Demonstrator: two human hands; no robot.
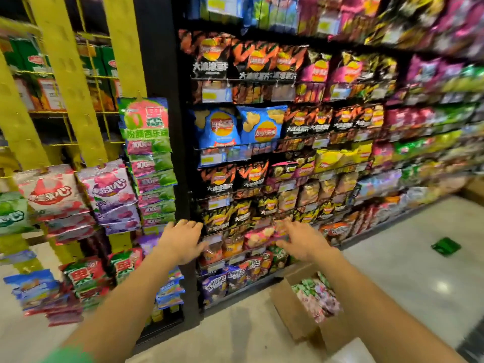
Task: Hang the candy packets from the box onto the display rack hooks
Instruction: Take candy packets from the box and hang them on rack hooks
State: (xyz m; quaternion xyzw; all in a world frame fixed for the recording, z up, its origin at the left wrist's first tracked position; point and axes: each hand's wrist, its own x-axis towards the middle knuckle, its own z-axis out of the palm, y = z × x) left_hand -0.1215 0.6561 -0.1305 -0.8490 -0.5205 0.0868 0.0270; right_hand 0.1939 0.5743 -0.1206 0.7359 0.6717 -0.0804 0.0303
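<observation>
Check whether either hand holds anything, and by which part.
The right hand seems to pinch a pink packet at its right edge, though blur leaves it uncertain. The left hand holds nothing.

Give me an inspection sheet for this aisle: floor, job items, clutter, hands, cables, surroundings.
Surface: pale tiled floor, glossy.
Job's things: open cardboard box on the floor, candy packets inside; yellow display rack at left, packets already hanging.
Clutter: green packet lying on the floor at right.
Hands: left hand open, empty; right hand pinching a pink packet, blurred.
Cables: nothing seen.
Surroundings: black shelves full of chip bags.
</observation>
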